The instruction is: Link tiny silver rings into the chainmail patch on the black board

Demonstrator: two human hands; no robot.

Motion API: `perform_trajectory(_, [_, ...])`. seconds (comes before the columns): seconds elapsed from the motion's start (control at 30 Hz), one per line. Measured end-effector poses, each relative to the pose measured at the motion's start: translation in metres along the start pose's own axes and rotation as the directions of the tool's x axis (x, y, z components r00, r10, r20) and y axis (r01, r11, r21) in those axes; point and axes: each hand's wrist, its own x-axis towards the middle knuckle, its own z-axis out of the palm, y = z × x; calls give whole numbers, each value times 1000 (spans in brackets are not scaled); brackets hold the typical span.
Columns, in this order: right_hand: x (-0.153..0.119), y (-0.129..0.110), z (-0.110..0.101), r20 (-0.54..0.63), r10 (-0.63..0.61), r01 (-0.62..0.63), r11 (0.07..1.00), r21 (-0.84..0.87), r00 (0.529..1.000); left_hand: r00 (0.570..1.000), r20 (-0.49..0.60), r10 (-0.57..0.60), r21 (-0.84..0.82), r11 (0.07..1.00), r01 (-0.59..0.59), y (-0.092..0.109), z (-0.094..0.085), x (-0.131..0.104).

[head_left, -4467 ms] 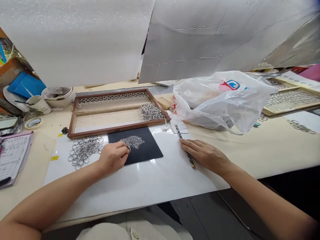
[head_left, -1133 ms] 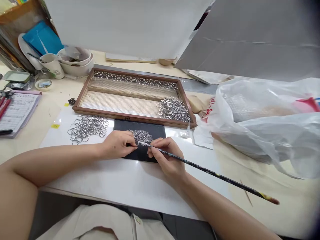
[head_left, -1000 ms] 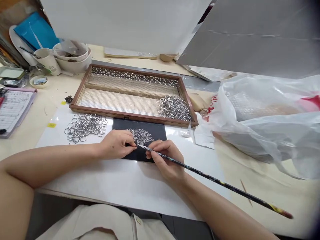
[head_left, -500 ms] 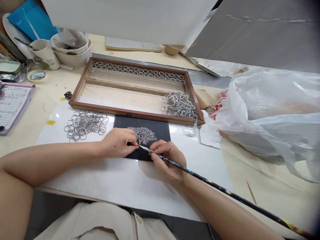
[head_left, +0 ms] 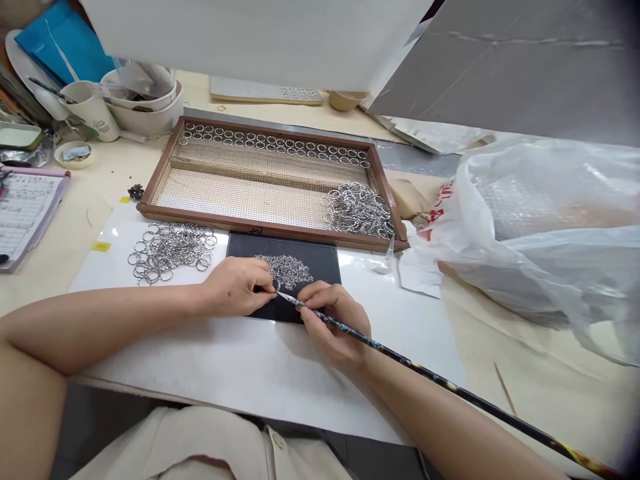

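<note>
My left hand (head_left: 240, 287) pinches a small metal ring (head_left: 275, 285) over the black mat (head_left: 325, 257). My right hand (head_left: 340, 323) is closed around a long dark patterned stick (head_left: 395, 354), whose pale pointed tip meets the ring at my left fingertips. Just beyond my fingers, a heap of tiny metal pieces (head_left: 287, 270) lies on the mat. Left of the mat, many metal rings (head_left: 173, 248) are spread on the white sheet (head_left: 200, 360).
Behind the mat is a wood-framed mesh tray (head_left: 270, 231) with rows of rings and a ring pile (head_left: 357, 210). A plastic bag (head_left: 545, 247) fills the right side. Cups (head_left: 90, 110) and a clipboard (head_left: 30, 207) stand or lie left. A thin wooden stick (head_left: 505, 389) lies right.
My right hand and the stick have shifted very slightly left. My left hand stays nearly still, with the ring in its fingertips.
</note>
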Motion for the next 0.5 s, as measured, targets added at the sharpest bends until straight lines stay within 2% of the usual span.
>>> perform_trajectory(0.5, [0, -1, 0, -8, 22, -22, 1000, -13, 1000, 1000, -14, 5, 23, 1000, -4, -1, 0, -1])
